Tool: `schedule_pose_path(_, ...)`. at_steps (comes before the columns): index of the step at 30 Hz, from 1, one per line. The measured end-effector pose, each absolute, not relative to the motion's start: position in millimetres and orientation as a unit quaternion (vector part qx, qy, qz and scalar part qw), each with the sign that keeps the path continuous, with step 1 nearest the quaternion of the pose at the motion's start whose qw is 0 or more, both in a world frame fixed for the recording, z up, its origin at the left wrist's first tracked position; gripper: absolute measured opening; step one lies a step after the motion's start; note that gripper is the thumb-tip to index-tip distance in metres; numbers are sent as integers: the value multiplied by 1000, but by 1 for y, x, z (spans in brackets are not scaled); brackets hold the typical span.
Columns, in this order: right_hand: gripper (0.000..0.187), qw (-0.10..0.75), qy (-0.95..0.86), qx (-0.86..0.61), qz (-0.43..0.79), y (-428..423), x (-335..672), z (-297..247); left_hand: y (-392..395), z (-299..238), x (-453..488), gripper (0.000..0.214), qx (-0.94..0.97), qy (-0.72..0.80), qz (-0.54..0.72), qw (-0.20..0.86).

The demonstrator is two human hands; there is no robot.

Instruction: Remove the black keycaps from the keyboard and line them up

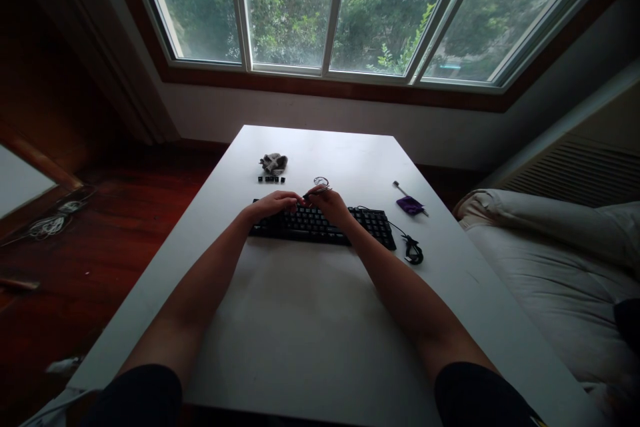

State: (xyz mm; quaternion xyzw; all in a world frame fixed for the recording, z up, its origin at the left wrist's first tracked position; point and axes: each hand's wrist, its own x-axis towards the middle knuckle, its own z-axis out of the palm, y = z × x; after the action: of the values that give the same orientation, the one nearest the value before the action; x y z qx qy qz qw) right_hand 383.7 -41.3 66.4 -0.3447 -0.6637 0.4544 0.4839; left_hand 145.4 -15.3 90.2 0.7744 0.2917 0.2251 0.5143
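A black keyboard point(320, 227) lies across the white table in front of me. My right hand point(326, 203) is over its upper middle, fingers closed around a thin wire keycap puller point(323, 183) with a loop showing above the hand. A small dark piece shows at the fingertips, too small to name for certain. My left hand point(276, 204) lies over the keyboard's upper left part, fingers stretched towards the right fingertips; whether they touch the dark piece is unclear. Several loose black keycaps point(271, 179) stand in a row beyond the left hand.
A crumpled grey cloth point(274, 163) lies behind the keycaps. To the right are a brush-like tool with a purple part point(411, 205) and the keyboard's bundled cable point(413, 251). The white table point(300, 333) stands before a window, with a light-coloured couch point(530, 267) on the right.
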Motion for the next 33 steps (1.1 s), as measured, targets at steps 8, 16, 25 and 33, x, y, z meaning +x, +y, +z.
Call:
schedule_pose_path(8,30,447,-672,-316,498,-58,400,74,-15,85,154,40,766,326,211,512)
schedule_pose_path(16,34,462,-646,-350,496,-68,419,65,21,61,163,28,783,515,259,233)
schedule_pose_path(25,37,477,-627,-371,492,-62,424,58,74,62,186,24,830,536,153,-13)
schedule_pose_path(33,32,491,-619,-354,501,-61,424,56,102,54,193,22,843,529,97,-21)
